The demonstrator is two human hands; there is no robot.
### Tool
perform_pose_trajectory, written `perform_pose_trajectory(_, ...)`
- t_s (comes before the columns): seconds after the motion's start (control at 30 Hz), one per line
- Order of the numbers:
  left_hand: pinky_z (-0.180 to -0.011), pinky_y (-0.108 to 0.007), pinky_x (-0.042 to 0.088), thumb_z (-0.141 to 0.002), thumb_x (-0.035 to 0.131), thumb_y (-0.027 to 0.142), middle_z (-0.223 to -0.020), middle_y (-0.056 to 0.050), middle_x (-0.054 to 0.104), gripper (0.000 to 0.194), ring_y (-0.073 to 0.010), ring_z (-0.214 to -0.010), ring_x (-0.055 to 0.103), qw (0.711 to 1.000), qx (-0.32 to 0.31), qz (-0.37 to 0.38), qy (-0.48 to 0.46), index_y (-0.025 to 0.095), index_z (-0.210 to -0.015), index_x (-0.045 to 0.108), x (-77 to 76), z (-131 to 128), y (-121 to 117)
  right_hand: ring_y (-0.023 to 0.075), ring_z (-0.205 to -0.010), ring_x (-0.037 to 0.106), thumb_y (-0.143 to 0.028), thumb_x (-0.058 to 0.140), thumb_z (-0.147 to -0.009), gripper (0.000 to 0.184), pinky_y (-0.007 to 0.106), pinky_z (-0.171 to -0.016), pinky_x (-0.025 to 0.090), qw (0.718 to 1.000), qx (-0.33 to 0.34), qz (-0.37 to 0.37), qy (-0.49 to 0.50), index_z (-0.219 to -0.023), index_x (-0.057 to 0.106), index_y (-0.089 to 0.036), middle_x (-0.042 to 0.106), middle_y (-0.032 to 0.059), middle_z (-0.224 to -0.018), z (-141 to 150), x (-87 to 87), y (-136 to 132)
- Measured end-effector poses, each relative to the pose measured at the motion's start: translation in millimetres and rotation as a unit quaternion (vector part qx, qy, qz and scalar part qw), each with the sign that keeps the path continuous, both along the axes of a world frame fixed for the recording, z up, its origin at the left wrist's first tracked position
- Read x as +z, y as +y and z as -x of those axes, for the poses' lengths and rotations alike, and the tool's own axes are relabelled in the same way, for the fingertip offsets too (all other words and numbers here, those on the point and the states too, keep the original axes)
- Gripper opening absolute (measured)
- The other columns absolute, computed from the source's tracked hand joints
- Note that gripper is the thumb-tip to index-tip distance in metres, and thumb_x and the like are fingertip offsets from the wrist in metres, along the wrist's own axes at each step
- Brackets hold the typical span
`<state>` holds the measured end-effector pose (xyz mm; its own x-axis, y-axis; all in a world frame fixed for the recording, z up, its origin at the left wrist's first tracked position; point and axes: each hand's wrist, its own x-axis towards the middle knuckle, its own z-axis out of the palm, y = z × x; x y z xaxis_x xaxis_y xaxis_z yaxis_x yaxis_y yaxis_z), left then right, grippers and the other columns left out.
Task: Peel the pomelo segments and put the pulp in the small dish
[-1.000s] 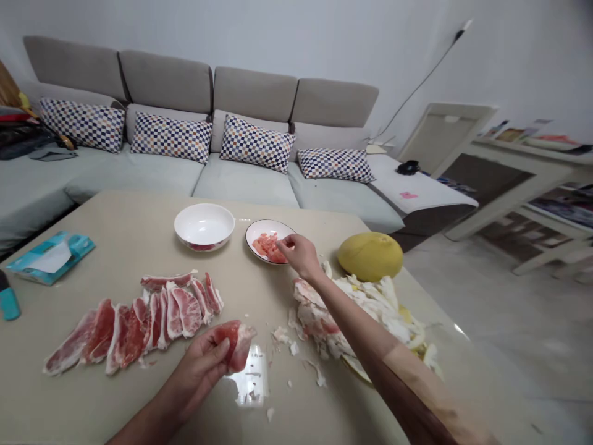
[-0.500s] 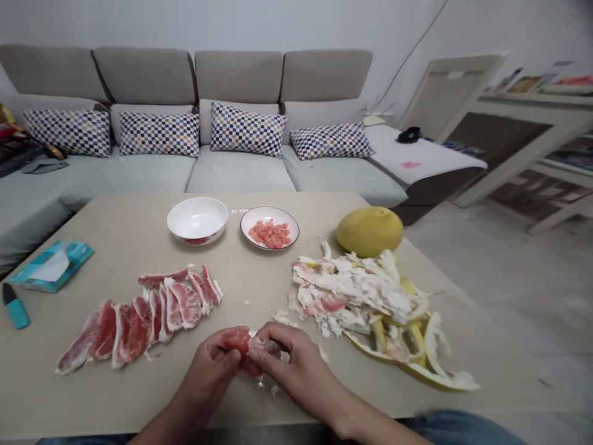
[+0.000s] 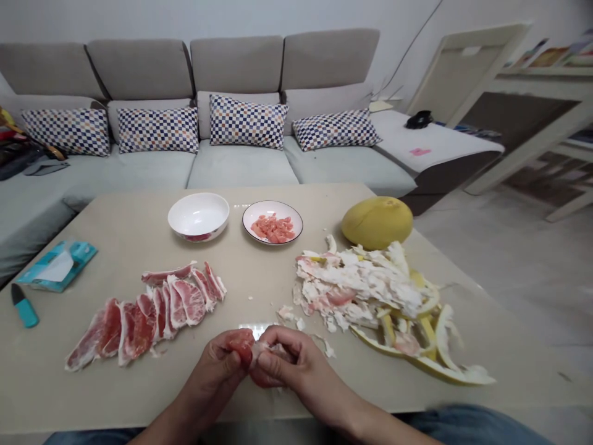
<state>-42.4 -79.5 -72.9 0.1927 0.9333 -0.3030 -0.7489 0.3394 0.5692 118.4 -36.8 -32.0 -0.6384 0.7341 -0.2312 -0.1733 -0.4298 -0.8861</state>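
Observation:
Close to the table's near edge, my left hand [image 3: 220, 368] is closed around one end of a red pomelo segment [image 3: 243, 347]. My right hand [image 3: 296, 364] pinches the pale membrane on the segment's other side, and its fingers partly hide the fruit. To the left lies a row of several pomelo segments [image 3: 188, 301], red with whitish skin at the edges. A heap of white pith and yellow peel [image 3: 365, 284] spreads to the right of my hands. Farther back, a dark-rimmed plate [image 3: 250, 230] holds small pieces of pink pulp [image 3: 274, 228].
A white bowl [image 3: 199, 213] stands left of the plate. The whole yellow pomelo [image 3: 377, 222] rests behind the peel heap. At the left edge lie a blue tissue pack [image 3: 58, 266] and a teal-handled knife [image 3: 25, 309]. A sofa [image 3: 241, 168] lines the table's far side.
The view has shifted slightly. My hands still grip the same segment, with its red flesh turned a little and more of it showing below my right fingers.

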Motion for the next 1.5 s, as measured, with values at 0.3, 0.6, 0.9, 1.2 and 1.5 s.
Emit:
perform_pose_trajectory(0.3, -0.078, -0.026, 0.045, -0.065, 0.083, 0.033, -0.074, -0.002, 0.062, 0.029, -0.0139, -0.075, 0.058, 1.0, 0.002, 0.006, -0.024, 0.016, -0.086, 0.072, 1.2, -5, -1, 0.0087, -0.056, 0.041, -0.053, 0.071, -0.073, 0.04, 0.022, -0.053, 0.03, 0.999, 0.001, -0.034, -0.021, -0.076, 0.056, -0.016, 0.047, -0.0041, -0.06, -2, -6.9, 2)
perform_pose_trajectory(0.6, -0.085, -0.029, 0.047, -0.068, 0.081, 0.028, -0.093, -0.007, 0.07, 0.039, -0.018, -0.089, 0.063, 1.0, 0.007, 0.004, 0.027, 0.016, -0.103, 0.07, -6.4, 3, 0, 0.0132, -0.064, 0.055, -0.052, 0.064, -0.079, 0.036, 0.026, -0.065, 0.043, 0.998, -0.007, -0.047, -0.033, -0.08, 0.051, -0.018, 0.06, 0.0, -0.069, -1, -5.1, 4)
perform_pose_trajectory(0.9, -0.096, -0.033, 0.044, -0.078, 0.071, 0.021, -0.113, -0.006, 0.066, 0.034, -0.0202, -0.106, 0.061, 0.994, 0.061, 0.035, 0.083, 0.021, -0.112, 0.063, 3.2, 4, 5, 0.0126, -0.066, 0.056, -0.05, 0.074, -0.07, 0.049, 0.023, -0.058, 0.044, 0.993, -0.035, -0.052, -0.097, -0.098, 0.044, -0.023, 0.057, -0.0024, -0.079, 0, -15.4, 11)
perform_pose_trajectory(1.2, -0.095, -0.033, 0.046, -0.08, 0.07, 0.025, -0.107, -0.003, 0.066, 0.035, -0.0196, -0.104, 0.063, 0.988, 0.09, 0.045, 0.116, 0.025, -0.111, 0.055, 6.1, 0, 0, 0.0103, -0.054, 0.042, -0.058, 0.063, -0.077, 0.041, 0.022, -0.052, 0.032, 0.983, -0.011, -0.095, -0.154, -0.079, 0.059, -0.017, 0.046, -0.005, -0.06, 10, -34.0, 5)
perform_pose_trajectory(1.5, -0.093, -0.034, 0.046, -0.072, 0.077, 0.024, -0.11, -0.008, 0.067, 0.045, -0.0216, -0.102, 0.063, 0.989, 0.056, 0.035, 0.132, 0.022, -0.111, 0.055, 10.3, -1, 0, 0.0111, -0.056, 0.04, -0.056, 0.059, -0.081, 0.041, 0.023, -0.053, 0.03, 0.972, -0.006, -0.16, -0.17, -0.068, 0.052, -0.018, 0.045, -0.0039, -0.06, 5, -20.2, 9)
